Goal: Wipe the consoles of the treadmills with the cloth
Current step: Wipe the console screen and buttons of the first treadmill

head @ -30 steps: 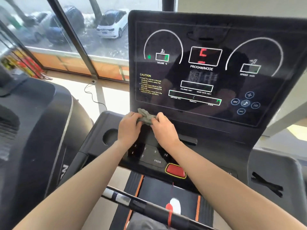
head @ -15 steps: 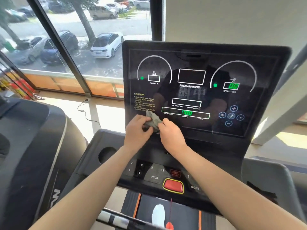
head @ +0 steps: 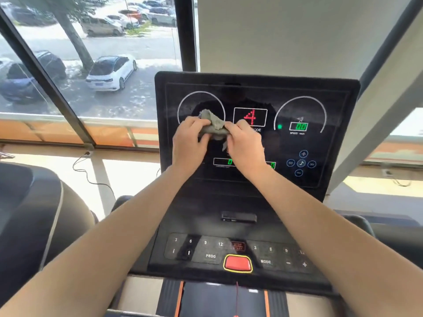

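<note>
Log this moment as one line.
phase: wipe console | left hand: grips cloth | right hand: grips cloth | cloth: bunched between both hands, in front of console's left dial | contact with console: cannot tell

Grey crumpled cloth [head: 214,126], against lit black console [head: 256,138]

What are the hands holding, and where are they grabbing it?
Both hands hold a small grey cloth in front of the console. The left hand grips its left end, the right hand its right end.
</note>
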{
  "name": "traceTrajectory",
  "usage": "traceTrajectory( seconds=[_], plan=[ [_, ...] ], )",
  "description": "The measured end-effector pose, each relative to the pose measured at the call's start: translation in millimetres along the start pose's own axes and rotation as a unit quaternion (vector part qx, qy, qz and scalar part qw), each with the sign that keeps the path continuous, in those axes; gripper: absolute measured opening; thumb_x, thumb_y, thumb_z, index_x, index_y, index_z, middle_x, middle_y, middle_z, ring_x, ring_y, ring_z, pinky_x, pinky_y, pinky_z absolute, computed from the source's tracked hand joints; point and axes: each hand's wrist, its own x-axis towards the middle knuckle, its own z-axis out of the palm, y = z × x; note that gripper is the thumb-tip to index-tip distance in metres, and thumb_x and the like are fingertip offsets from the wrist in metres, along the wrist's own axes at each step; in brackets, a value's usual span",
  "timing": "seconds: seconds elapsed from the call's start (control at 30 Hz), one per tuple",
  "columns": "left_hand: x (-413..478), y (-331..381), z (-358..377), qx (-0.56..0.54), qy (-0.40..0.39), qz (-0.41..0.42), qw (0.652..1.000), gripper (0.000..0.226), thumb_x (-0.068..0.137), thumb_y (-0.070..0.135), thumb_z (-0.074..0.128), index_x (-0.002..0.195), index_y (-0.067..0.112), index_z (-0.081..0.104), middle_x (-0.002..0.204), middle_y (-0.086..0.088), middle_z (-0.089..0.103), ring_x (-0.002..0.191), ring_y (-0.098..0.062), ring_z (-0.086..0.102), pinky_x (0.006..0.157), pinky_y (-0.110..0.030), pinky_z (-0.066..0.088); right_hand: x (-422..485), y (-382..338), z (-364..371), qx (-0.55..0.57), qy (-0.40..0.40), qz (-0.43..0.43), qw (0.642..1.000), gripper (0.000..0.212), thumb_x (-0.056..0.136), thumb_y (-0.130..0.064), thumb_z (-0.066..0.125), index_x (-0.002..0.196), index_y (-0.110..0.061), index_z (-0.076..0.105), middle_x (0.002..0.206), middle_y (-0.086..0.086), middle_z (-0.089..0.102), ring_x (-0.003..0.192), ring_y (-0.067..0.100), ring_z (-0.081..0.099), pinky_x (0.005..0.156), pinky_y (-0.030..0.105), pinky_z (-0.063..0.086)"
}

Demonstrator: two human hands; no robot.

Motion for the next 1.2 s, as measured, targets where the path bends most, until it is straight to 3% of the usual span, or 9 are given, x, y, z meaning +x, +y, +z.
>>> traceTrajectory(
  seconds=[0.1, 0.27, 0.5, 0.63, 0.7, 0.8, 0.93, 1.2],
  plan=[
    [28, 9, -2, 0.001, 0.029, 0.02, 0.999, 0.027, 0.083, 0.004, 0.071, 0.108, 0.014, 0.071, 0.108, 0.001, 0.064, 0.1, -0.015, 0.06, 0.085, -0.037, 0.056, 27, 1, -8, -0.013, 0.019, -0.006, 1.0, 0.028, 0.075, 0.011, 0.068, 0.1, 0.0, 0.071, 0.083, 0.013, 0.059, 0.064, 0.029, 0.06, 0.057, 0.032, 0.049],
    [15, 8, 3, 0.022, 0.011, 0.04, 0.999, 0.024, 0.083, 0.001, 0.068, 0.103, 0.013, 0.074, 0.104, 0.001, 0.066, 0.096, -0.016, 0.062, 0.082, -0.036, 0.055, 5, 10, 3, -0.023, -0.021, -0.032, 0.999, 0.017, 0.072, 0.012, 0.07, 0.08, -0.003, 0.067, 0.074, 0.01, 0.052, 0.052, 0.027, 0.051, 0.047, 0.027, 0.037],
    [-77, -3, 20, 0.062, -0.076, -0.003, 0.995, 0.026, 0.077, -0.003, 0.072, 0.099, 0.01, 0.076, 0.098, -0.001, 0.068, 0.091, -0.016, 0.062, 0.08, -0.03, 0.051, -82, 34, 19, -0.001, -0.176, -0.08, 0.981, 0.024, 0.063, 0.004, 0.082, 0.076, -0.011, 0.068, 0.068, 0.006, 0.055, 0.052, 0.03, 0.057, 0.042, 0.032, 0.045],
    [-111, 4, 29, 0.06, -0.127, -0.032, 0.99, 0.027, 0.076, -0.004, 0.075, 0.101, 0.009, 0.077, 0.098, -0.001, 0.069, 0.088, -0.015, 0.063, 0.081, -0.017, 0.045, -110, 49, 14, -0.023, -0.24, -0.072, 0.968, 0.023, 0.064, -0.004, 0.085, 0.074, -0.016, 0.069, 0.066, 0.002, 0.051, 0.043, 0.03, 0.053, 0.035, 0.033, 0.045],
    [-122, 10, 33, 0.055, -0.15, -0.025, 0.987, 0.025, 0.078, -0.002, 0.077, 0.101, 0.007, 0.077, 0.097, -0.002, 0.07, 0.087, -0.018, 0.066, 0.082, -0.022, 0.049, -120, 54, 6, -0.035, -0.265, -0.056, 0.962, 0.024, 0.062, -0.002, 0.085, 0.074, -0.017, 0.069, 0.067, 0.002, 0.051, 0.041, 0.03, 0.052, 0.035, 0.029, 0.041],
    [-132, 17, 41, 0.054, -0.176, 0.0, 0.983, 0.02, 0.081, 0.005, 0.079, 0.101, 0.007, 0.077, 0.095, -0.004, 0.072, 0.086, -0.024, 0.067, 0.08, -0.033, 0.055, -133, 61, -7, -0.05, -0.258, -0.031, 0.964, 0.027, 0.06, 0.001, 0.084, 0.074, -0.016, 0.068, 0.068, 0.002, 0.05, 0.041, 0.028, 0.051, 0.037, 0.025, 0.029],
    [-133, 32, 65, 0.048, -0.198, 0.054, 0.978, 0.02, 0.081, 0.01, 0.079, 0.101, 0.007, 0.077, 0.091, -0.005, 0.071, 0.083, -0.028, 0.065, 0.08, -0.029, 0.047, -150, 82, -23, -0.055, -0.232, 0.013, 0.971, 0.014, 0.076, 0.0, 0.073, 0.084, -0.01, 0.067, 0.077, 0.006, 0.05, 0.051, 0.03, 0.053, 0.039, 0.033, 0.041],
    [-137, 77, 118, -0.023, -0.238, 0.116, 0.964, 0.023, 0.082, 0.011, 0.078, 0.104, 0.006, 0.076, 0.091, -0.008, 0.066, 0.082, -0.032, 0.062, 0.068, -0.039, 0.056, -184, 110, -66, -0.094, -0.166, 0.166, 0.967, 0.018, 0.088, -0.001, 0.06, 0.101, -0.006, 0.073, 0.085, 0.01, 0.055, 0.062, 0.034, 0.057, 0.054, 0.04, 0.051]
  ],
)
